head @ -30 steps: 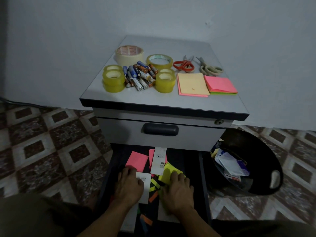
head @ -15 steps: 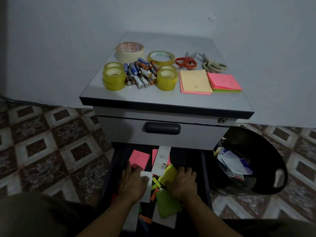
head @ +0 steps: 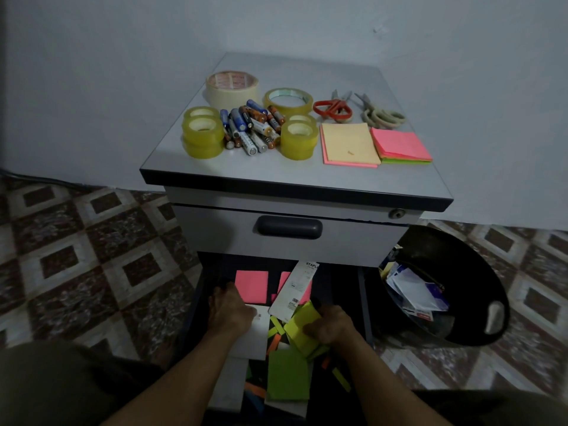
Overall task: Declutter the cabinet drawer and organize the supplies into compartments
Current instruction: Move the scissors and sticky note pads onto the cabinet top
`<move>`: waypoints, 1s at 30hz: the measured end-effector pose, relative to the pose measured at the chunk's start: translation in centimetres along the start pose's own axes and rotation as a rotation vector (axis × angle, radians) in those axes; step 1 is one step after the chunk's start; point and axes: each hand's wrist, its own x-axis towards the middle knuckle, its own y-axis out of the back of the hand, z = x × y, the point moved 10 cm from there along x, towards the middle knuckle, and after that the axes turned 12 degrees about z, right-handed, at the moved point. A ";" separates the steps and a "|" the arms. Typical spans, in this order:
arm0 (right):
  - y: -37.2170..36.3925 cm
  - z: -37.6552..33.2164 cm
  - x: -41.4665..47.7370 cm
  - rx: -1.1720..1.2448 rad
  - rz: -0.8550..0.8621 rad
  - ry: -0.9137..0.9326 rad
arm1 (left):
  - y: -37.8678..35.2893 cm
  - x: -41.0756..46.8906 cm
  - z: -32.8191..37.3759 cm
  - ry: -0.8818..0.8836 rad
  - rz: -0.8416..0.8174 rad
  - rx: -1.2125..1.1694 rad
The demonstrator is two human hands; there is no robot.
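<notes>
1. The open drawer (head: pixel 363 290), under the cabinet's closed one, holds the loose paper supplies. These are pink sticky notes (head: pixel 252 285), a long white staples packet (head: pixel 296 287), a green pad (head: pixel 287 375) and small coloured strips (head: pixel 341 379).
2. The right grip (head: pixel 330 329) is clenched round a yellow sticky-note pad (head: pixel 302 325), thumb on its top face.
3. The left grip (head: pixel 230 315) lies knuckles-up on a white card (head: pixel 258 330). I cannot tell whether its bent fingers grasp anything.
4. The yellow pad is probably light and floppy, and its leaves would fan apart. It is best pinched through its whole thickness, near the glued edge, though which edge that is cannot be seen.
5. The strips lie thin and flat, so they are likely easier to slide together than to pick up singly.
6. On the cabinet top (head: pixel 190 162), tape rolls (head: pixel 203 135), batteries (head: pixel 250 127) and scissors (head: pixel 333 107) are already grouped.
</notes>
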 end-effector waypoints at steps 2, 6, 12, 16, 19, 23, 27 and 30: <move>0.6 -0.4 -0.1 -0.054 -0.004 0.033 | 0.3 -0.3 -0.2 0.026 0.020 -0.020; 0.5 -0.8 -0.1 0.055 -0.017 0.047 | 0.4 -1.4 -0.6 0.046 -0.010 0.117; 0.1 -1.5 -0.9 -0.007 -0.121 0.106 | 0.0 -1.6 -1.0 0.118 -0.085 -0.015; 0.8 -0.9 -0.8 -0.038 -0.091 0.080 | -0.5 -1.7 -1.6 0.185 -0.143 -0.073; 2.0 -0.7 -0.6 -0.011 -0.015 0.065 | -0.4 -1.8 -1.5 0.200 -0.144 -0.123; 3.7 -1.5 -0.8 0.050 0.102 0.088 | 0.4 -1.6 -0.8 0.181 -0.103 -0.191; 5.2 -1.4 -1.0 0.141 0.201 0.071 | 1.8 -1.2 -0.3 0.149 -0.040 -0.263; 4.5 -1.5 -1.5 0.185 0.115 0.078 | 2.5 -0.8 0.1 0.110 -0.055 -0.275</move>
